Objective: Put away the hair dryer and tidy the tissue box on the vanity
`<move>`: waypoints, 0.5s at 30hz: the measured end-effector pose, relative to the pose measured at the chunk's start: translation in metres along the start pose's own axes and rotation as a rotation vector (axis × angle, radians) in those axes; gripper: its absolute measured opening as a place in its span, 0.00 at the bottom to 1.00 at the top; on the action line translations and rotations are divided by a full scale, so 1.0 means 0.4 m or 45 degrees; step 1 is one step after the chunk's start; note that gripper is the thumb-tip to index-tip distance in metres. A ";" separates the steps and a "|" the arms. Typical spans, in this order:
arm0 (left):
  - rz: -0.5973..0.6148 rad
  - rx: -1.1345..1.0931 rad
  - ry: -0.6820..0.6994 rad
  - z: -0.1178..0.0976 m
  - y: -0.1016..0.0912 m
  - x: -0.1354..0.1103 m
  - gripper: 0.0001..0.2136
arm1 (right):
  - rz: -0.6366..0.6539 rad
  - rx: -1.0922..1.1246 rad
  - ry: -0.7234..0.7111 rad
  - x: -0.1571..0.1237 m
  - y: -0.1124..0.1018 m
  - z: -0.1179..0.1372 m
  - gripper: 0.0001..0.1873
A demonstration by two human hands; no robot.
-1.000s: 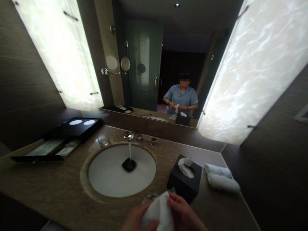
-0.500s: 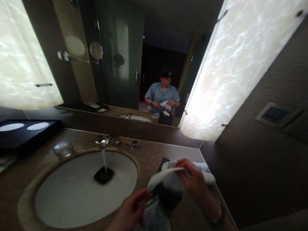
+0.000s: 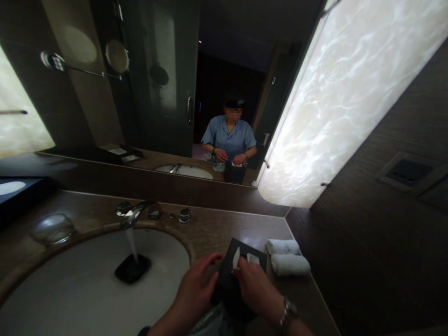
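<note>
A black tissue box (image 3: 238, 246) stands on the counter to the right of the sink. White tissue (image 3: 236, 258) shows at the slot in its top. My right hand (image 3: 257, 284) reaches over the box with its fingers closed on the tissue at the slot; a metal-banded watch is on that wrist. At the left edge of the box, my left hand (image 3: 198, 287) is open, thumb and fingers apart and curved. Whether it touches the box I cannot tell. A crumpled clear plastic packet (image 3: 210, 319) lies partly hidden below my hands.
Water runs from the faucet (image 3: 135, 215) onto a dark square object (image 3: 132, 268) in the white sink (image 3: 87, 289). Two rolled white towels (image 3: 290, 264) lie right of the box. A glass bowl (image 3: 52, 229) and a black tray (image 3: 24, 200) are on the left. The mirror (image 3: 168, 116) reflects a person.
The white tissue that both hands held spread above the box is now down at the slot under my right hand. My left hand has come away from it. The view has shifted right.
</note>
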State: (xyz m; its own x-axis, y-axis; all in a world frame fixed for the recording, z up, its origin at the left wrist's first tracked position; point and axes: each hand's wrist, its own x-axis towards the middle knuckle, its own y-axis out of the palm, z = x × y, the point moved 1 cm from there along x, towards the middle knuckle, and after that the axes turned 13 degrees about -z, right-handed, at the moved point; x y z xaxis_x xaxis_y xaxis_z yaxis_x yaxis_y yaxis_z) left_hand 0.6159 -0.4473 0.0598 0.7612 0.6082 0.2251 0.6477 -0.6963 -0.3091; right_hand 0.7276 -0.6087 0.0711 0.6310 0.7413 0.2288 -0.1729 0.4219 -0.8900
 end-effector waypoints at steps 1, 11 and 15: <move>0.039 0.009 0.056 -0.006 0.021 0.012 0.22 | 0.079 0.076 0.049 0.023 -0.021 -0.001 0.12; 0.392 0.224 0.253 -0.029 0.087 0.084 0.12 | -0.427 0.205 -0.189 -0.035 -0.056 -0.063 0.11; 0.430 0.287 0.266 -0.038 0.078 0.100 0.09 | -0.843 -0.107 -0.289 -0.108 -0.054 -0.107 0.25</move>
State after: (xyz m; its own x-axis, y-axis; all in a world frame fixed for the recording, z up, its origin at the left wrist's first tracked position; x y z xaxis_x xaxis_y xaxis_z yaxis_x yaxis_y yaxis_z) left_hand 0.6671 -0.4504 0.0732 0.9334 0.2553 0.2520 0.3571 -0.7278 -0.5854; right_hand 0.7366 -0.6722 0.0635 0.4083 0.4372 0.8013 0.2578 0.7869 -0.5607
